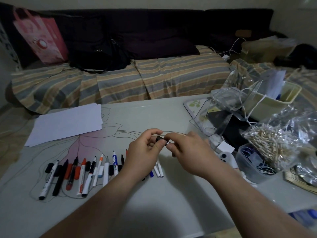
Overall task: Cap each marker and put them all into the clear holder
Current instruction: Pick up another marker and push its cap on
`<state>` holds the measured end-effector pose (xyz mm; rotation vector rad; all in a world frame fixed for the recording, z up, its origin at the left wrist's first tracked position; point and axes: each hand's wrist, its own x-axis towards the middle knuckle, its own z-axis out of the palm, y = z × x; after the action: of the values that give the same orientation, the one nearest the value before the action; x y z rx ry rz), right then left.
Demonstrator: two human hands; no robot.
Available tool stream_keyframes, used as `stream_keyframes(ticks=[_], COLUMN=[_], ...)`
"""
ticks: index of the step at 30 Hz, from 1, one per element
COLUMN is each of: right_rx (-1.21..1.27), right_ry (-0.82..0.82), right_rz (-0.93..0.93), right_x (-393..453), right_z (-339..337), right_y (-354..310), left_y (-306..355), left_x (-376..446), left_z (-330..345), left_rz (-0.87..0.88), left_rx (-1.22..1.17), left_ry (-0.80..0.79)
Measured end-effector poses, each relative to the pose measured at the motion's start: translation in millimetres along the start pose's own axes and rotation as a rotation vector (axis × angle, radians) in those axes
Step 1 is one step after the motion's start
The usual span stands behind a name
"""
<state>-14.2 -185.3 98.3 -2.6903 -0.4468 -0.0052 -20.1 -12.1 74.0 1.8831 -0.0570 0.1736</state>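
Both hands meet over the middle of the table. My left hand [145, 152] pinches a black cap [159, 138], and my right hand [187, 150] grips the marker [167, 143] it joins; most of that marker is hidden in my fingers. A row of several markers [82, 172] lies on the table to the left, uncapped, with loose black, red and white caps [88, 165] among them. The clear holder [211, 121] stands at the right, just beyond my right hand.
White paper sheets [68, 122] lie at the far left of the table. The right side is crowded: a bag of wooden pegs [267, 143], a plastic tub of bands [253, 160], a cream bin [274, 98], plastic bags. A striped sofa [120, 81] runs behind.
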Motion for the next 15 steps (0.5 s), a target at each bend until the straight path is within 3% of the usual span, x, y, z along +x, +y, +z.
stream_keyframes(ticks=[2, 4, 8, 10, 12, 15], right_rx=[0.057, 0.177, 0.512, 0.514, 0.451, 0.416], right_ry=[0.018, 0.139, 0.602, 0.767, 0.850, 0.842], right_rz=[-0.010, 0.006, 0.122, 0.167, 0.200, 0.214], right_x=[2, 4, 1, -1, -2, 0], right_z=[-6, -18, -51, -60, -60, -53], right_y=[0, 0, 10, 19, 27, 33], left_y=[0, -6, -27, -40, -49, -56], left_x=[1, 3, 5, 8, 10, 11], left_z=[3, 4, 5, 5, 4, 4], left_rz=[-0.036, -0.044, -0.033, 0.042, 0.068, 0.062], left_rx=[-0.044, -0.029, 0.259, 0.481, 0.573, 0.602], left_ry=[-0.011, -0.031, -0.110, -0.174, -0.214, -0.226])
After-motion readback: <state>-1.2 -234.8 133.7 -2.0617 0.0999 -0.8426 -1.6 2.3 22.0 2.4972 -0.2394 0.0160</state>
